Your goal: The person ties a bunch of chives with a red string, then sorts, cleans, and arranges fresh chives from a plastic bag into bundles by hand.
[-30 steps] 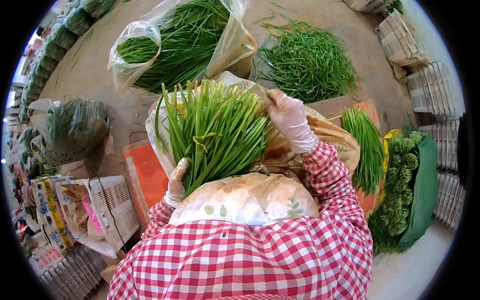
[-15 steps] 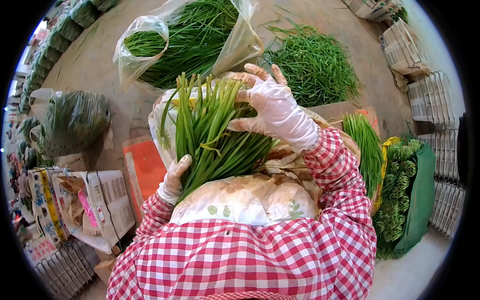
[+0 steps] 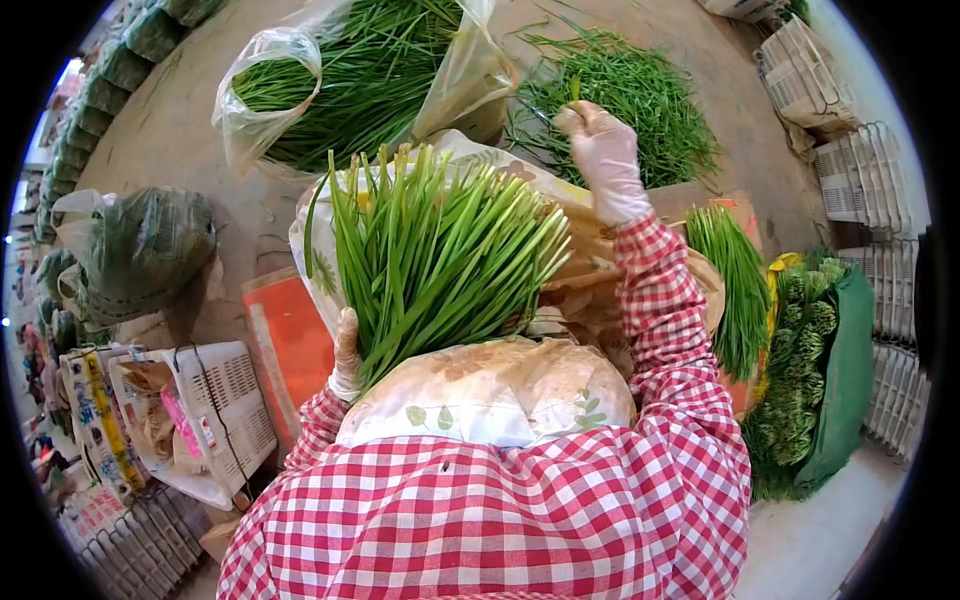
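- Floor (image 3: 140, 150) ahead of me carries a plastic bag (image 3: 468, 75) filled with long greens (image 3: 375, 90) and, to its right, a loose pile (image 3: 650, 120); I'd best let nothing slip from my lap onto it.
- Cloth (image 3: 480, 385), printed and stained, covers my lap. A level lap should help, I judge, since a tilt could send things sliding.
- Bunch (image 3: 430, 265) of green stalks lies fanned over that cloth, paler ends pointing away from me; a thin, even spread should make each stalk easier to check.
- Right hand (image 3: 602, 148), gloved and apart from the bunch, is raised in front of the loose pile, fingers (image 3: 572, 120) drawn together in a tight pinch.
- Left hand (image 3: 347, 348), gloved too, stands at the bunch's left edge, mostly hidden, so I can't tell how far it curls. Light support seems best; squeezing could bruise.
- Blade (image 3: 575, 88), small and yellowish, sticks up from my right pinch; using fingertips alone should spare its neighbours.
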A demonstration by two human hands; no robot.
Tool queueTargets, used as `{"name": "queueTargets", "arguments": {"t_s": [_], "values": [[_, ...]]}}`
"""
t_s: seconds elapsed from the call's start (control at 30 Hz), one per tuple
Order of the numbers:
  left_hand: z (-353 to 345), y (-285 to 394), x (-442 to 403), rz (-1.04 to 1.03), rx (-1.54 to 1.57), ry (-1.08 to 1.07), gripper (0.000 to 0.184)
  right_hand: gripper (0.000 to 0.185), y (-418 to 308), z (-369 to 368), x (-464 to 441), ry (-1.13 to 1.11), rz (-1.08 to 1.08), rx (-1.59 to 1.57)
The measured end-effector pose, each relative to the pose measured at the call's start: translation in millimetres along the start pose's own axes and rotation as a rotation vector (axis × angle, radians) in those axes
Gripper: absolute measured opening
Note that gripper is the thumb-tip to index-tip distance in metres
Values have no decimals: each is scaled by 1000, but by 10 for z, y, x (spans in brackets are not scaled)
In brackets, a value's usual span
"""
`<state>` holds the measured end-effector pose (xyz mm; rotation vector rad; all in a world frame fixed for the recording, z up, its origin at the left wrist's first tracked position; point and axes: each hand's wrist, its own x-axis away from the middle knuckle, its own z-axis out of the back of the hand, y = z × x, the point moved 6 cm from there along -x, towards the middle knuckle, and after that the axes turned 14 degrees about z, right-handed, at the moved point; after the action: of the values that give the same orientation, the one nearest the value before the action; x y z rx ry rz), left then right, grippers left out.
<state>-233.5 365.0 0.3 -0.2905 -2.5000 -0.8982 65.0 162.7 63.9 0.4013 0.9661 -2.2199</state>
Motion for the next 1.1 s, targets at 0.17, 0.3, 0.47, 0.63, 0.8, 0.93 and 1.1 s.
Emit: {"name": "queueTargets", "arguments": {"t_s": [0.17,0.3,0.47,0.63,0.8,0.93,1.1], "values": [[135,-20,-70,-59,107,85,69,36,-111,346,166,119,-61,67],[192,22,-112,-137,137,27,69,41,-727,282,576,-205,-502,-698],[34,80,-66,-268,55,89,80,47,-1016,-51,888,-364,-509,-698],[35,-22,35,-94,-7,8,98,24,-864,229,584,-467,0,-387],[270,-130,127,211,-168,-135,93,12,-430,456,124,-195,233,-204],[90,-33,50,186,-251,-10,78,58,-113,460,-81,-229,-131,-19],[260,3,-65,198,-357,90,30,77,-568,-153,356,-429,-331,-618]]}}
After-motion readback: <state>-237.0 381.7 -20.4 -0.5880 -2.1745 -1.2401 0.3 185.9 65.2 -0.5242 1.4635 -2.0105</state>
